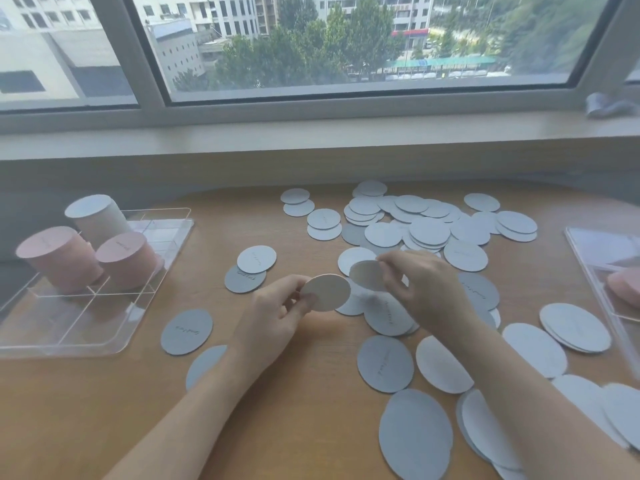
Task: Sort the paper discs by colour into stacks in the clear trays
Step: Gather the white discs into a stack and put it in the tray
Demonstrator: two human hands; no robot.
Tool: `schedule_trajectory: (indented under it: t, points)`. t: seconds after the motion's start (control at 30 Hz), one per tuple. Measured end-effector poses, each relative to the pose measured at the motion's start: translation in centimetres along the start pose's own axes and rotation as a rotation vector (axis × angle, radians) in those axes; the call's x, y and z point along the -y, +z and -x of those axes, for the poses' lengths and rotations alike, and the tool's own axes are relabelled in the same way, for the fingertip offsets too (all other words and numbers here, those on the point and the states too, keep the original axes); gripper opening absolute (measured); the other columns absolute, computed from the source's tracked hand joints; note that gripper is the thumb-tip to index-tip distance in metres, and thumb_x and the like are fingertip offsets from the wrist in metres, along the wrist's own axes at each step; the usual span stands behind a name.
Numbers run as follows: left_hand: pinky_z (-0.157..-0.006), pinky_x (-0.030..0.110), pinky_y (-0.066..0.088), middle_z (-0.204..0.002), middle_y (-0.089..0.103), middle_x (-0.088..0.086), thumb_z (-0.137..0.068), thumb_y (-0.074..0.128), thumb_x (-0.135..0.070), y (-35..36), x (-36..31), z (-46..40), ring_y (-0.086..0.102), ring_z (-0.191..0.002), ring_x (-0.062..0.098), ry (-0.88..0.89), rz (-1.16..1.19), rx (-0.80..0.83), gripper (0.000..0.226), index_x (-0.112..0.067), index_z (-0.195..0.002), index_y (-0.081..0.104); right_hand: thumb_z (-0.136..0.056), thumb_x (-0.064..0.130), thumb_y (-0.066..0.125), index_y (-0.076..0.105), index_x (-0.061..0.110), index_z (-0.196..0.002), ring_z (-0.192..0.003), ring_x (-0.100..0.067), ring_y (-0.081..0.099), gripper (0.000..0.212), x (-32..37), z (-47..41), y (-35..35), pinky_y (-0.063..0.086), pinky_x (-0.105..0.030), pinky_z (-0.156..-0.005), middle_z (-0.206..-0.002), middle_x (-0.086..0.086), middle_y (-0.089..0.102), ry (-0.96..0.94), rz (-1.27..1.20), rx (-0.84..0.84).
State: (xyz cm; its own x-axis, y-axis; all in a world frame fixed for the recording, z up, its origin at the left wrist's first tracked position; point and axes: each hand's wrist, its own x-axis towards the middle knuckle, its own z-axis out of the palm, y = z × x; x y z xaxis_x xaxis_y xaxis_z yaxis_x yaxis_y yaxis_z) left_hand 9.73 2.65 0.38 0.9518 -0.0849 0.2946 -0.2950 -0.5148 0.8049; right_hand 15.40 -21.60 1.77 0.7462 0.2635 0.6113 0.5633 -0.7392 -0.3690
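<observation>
Cream-white paper is what both hands are busy with: the left hand (277, 308) pinches a pale round paper disc (327, 292) by its left edge, thumb below and fingers curled behind, so the flat face tilts up where it can be read for colour. Just to its right, the right hand (420, 285) holds a second off-white disc (367, 274) by its upper right rim between thumb and forefinger, lifted clear of the wooden tabletop (304, 393); the two discs sit side by side, nearly touching, probably being compared or squared up into one small pile. Loose grey-blue and whitish paper discs (419, 230) lie scattered over the middle and right of the table, thickest in a heap at the far side, with larger-looking ones near the right forearm, so most of the sorting seems left to do. At the left stands a clear plastic divided tray (114, 344), its far compartments already carrying two tall pink stacks (86, 261) and one white stack (95, 214), each colour kept in its own cell; the near cells are unfilled. A second clear tray (588, 258) shows at the right edge with something pink inside, too cropped to judge. The white stack looks like the likely home for these pale discs.
</observation>
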Motion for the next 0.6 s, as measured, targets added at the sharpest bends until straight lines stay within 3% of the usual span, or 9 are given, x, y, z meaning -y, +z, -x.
schedule_trajectory:
  t: [0.1,0.23,0.3,0.4,0.5,0.6]
  points:
    - [-0.081,0.035,0.052,-0.093,0.071,-0.015,-0.096,0.065,-0.012,0.2,-0.1,0.1,0.066,-0.086,0.017,0.044,0.015,0.013,0.021,-0.027,-0.11,0.07,-0.097,0.018,0.056,0.071,0.018,-0.095,-0.068,-0.008,0.061,0.016,1.0,0.7,-0.3,0.047,-0.022,-0.064,-0.075,0.009,0.068,0.184,-0.346,0.067]
    - [-0.077,0.037,0.052,-0.101,0.066,-0.012,-0.094,0.068,-0.014,0.4,0.1,-0.1,0.065,-0.084,0.018,0.121,-0.054,-0.008,0.032,-0.028,-0.123,0.068,-0.099,0.017,0.058,0.074,0.016,-0.101,-0.075,-0.006,0.065,0.016,2.5,1.0,-0.1,0.049,-0.02,-0.071,-0.08,0.013,0.071,0.19,-0.541,0.187]
    - [-0.074,0.034,0.051,-0.101,0.065,-0.012,-0.093,0.069,-0.014,0.4,0.1,-0.2,0.063,-0.083,0.017,0.149,-0.092,-0.024,0.029,-0.027,-0.119,0.07,-0.098,0.034,0.055,0.073,0.021,-0.104,-0.076,-0.006,0.064,0.023,3.0,1.0,0.2,0.048,-0.02,-0.071,-0.08,0.016,0.07,0.156,-0.545,0.308]
    - [-0.071,0.025,0.049,-0.093,0.067,-0.014,-0.091,0.071,-0.01,0.5,0.1,-0.2,0.062,-0.081,0.013,0.177,-0.155,-0.043,0.02,-0.025,-0.104,0.073,-0.09,0.058,0.047,0.068,0.027,-0.112,-0.084,-0.008,0.06,0.043,3.1,1.0,1.0,0.047,-0.027,-0.078,-0.088,0.011,0.067,0.051,-0.365,0.468]
    - [-0.068,0.019,0.045,-0.089,0.066,-0.014,-0.092,0.071,-0.023,0.2,0.0,-0.3,0.06,-0.077,0.011,0.177,-0.205,-0.055,0.009,-0.028,-0.1,0.072,-0.093,0.048,0.048,0.064,0.026,-0.106,-0.081,-0.014,0.057,0.03,2.6,1.1,1.6,0.048,-0.036,-0.074,-0.084,0.005,0.063,0.014,-0.309,0.429]
    - [-0.073,0.017,0.042,-0.097,0.062,-0.018,-0.095,0.057,-0.046,-0.6,1.0,-1.0,0.058,-0.086,0.007,0.105,-0.326,-0.132,0.022,-0.032,-0.106,0.069,-0.093,0.035,0.052,0.056,0.034,-0.095,-0.076,-0.01,0.054,0.004,2.0,1.1,1.7,0.044,-0.028,-0.069,-0.079,0.01,0.059,0.032,-0.327,0.377]
